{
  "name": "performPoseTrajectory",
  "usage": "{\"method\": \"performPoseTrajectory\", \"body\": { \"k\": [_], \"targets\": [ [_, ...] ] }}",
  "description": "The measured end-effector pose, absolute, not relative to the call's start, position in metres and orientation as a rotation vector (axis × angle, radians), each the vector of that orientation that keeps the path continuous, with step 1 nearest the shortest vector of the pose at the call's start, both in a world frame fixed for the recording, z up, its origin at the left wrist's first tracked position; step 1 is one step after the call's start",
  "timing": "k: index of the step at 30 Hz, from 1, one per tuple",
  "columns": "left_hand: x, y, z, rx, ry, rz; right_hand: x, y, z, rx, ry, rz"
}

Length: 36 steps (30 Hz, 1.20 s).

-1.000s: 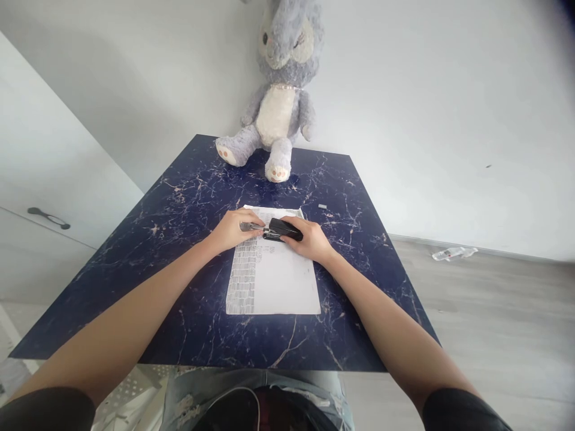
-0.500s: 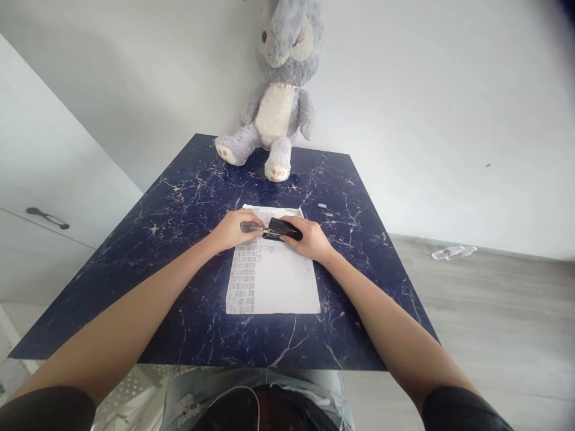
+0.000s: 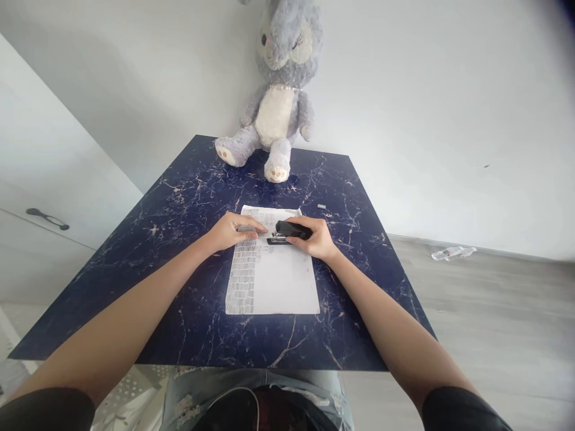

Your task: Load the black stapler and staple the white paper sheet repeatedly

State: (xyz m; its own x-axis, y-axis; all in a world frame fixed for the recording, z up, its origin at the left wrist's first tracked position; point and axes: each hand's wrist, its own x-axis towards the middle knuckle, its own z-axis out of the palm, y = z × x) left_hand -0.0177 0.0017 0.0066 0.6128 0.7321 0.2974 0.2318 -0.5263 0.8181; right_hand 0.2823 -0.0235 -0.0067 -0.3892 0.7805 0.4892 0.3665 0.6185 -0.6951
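A black stapler (image 3: 294, 229) with its jaw apart is gripped in my right hand (image 3: 318, 238), above the middle of a sheet of paper (image 3: 287, 281). Its metal front faces left. My left hand (image 3: 231, 231) is at the sheet's upper left, with thumb and fingers pointing at the stapler's mouth, a small gap away. Between them is a small greyish thing, too blurred to name. The sheet has grey printed or shaded blocks down its left side and lies flat on the dark blue marbled table (image 3: 202, 335).
A big grey plush toy (image 3: 276, 114) sits at the table's back edge against the wall. Behind the paper lies a small pale piece (image 3: 321, 206). On the floor to the right is a clear plastic bottle (image 3: 449, 253). A white cabinet (image 3: 54, 167) stands at the left.
The stapler has moved slightly right and away from my left fingers, and its jaw shows wider apart. My left fingers have stretched out a little. The sheet is nearly unmoved.
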Motion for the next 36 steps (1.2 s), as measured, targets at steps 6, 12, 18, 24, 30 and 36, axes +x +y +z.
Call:
{"method": "performPoseTrajectory", "body": {
  "k": [6, 12, 18, 24, 30, 36],
  "targets": [
    [-0.006, 0.000, 0.002, 2.155, 0.775, 0.939, 0.276, -0.030, -0.002, -0.829, -2.018, 0.684],
    [0.003, -0.009, 0.001, 2.269, 0.714, 0.910, 0.261, -0.043, 0.003, -0.799, -2.033, 0.704],
    [0.005, -0.011, 0.005, 2.263, 0.731, 0.983, 0.256, -0.047, 0.004, -0.867, -1.985, 0.686],
    [0.007, -0.014, 0.006, 2.330, 0.701, 0.922, 0.259, -0.046, 0.005, -0.872, -2.021, 0.675],
    [0.004, -0.011, -0.005, 2.571, 0.780, 0.680, 0.295, -0.023, 0.001, -1.174, -1.695, 0.304],
    [0.001, -0.009, 0.001, 2.770, 0.921, 0.561, 0.325, -0.009, -0.006, -1.387, -1.576, 0.110]
  ]
}}
